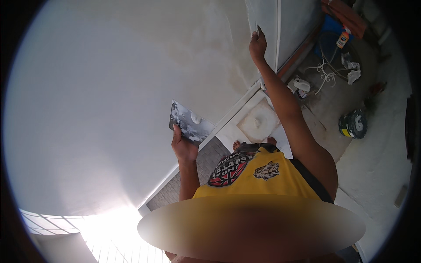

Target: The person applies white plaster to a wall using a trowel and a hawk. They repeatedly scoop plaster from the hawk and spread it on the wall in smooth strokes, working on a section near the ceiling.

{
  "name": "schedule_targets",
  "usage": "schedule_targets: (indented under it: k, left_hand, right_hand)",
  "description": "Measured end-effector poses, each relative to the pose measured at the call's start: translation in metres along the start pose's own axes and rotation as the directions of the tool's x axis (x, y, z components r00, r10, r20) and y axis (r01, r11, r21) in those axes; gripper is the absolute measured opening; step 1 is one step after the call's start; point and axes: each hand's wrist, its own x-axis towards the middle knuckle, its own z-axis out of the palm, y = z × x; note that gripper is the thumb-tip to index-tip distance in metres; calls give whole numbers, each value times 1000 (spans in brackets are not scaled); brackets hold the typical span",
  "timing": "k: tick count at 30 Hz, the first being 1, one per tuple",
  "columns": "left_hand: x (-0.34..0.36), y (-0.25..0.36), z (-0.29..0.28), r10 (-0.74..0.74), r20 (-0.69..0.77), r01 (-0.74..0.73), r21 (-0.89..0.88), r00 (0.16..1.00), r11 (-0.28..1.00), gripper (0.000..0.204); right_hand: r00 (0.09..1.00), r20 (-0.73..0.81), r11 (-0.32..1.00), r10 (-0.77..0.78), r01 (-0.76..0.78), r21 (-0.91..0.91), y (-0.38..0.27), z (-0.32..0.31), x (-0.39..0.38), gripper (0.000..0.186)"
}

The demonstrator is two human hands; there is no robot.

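Over the feed I'm watching as the left hand (pixel 185 148) is pinching a white-smeared rectangular plate (pixel 192 124) in its grip before the pale wall (pixel 109 87), while the right hand (pixel 258 45) is pinching a thin, mostly hidden tool (pixel 257 28) near that wall's right edge.

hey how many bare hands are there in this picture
2. The left hand grips a flat plate smeared with white paste; the right hand is raised at the pale wall, holding a thin tool seen nearly edge-on. Both hands are in plain view.
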Motion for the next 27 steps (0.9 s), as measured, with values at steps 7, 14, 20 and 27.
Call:
schedule_targets:
  k: [7, 14, 20, 27]
  left_hand:
    - [-10, -7, -31, -27, -166, 21, -40, 986, 999, 50]
    - [-29, -17, -28, -3, -171, 5, 13, 985, 1000, 50]
    - [-30, -19, -27, -43, -192, 43, -6, 981, 999, 50]
    - [-30, -23, -26, -16, -192, 20, 16, 981, 1000, 50]
  right_hand:
    - [921, 135, 926, -367, 375, -40, -49, 9, -69, 55]
    - [1000, -27, 1000, -1, 2, 19, -15, -14, -35, 47]
    - [960, 253, 982, -117, 150, -113, 4, -6, -68, 54]
    - [999, 10, 994, -40, 41, -100, 52, -13, -71, 51]
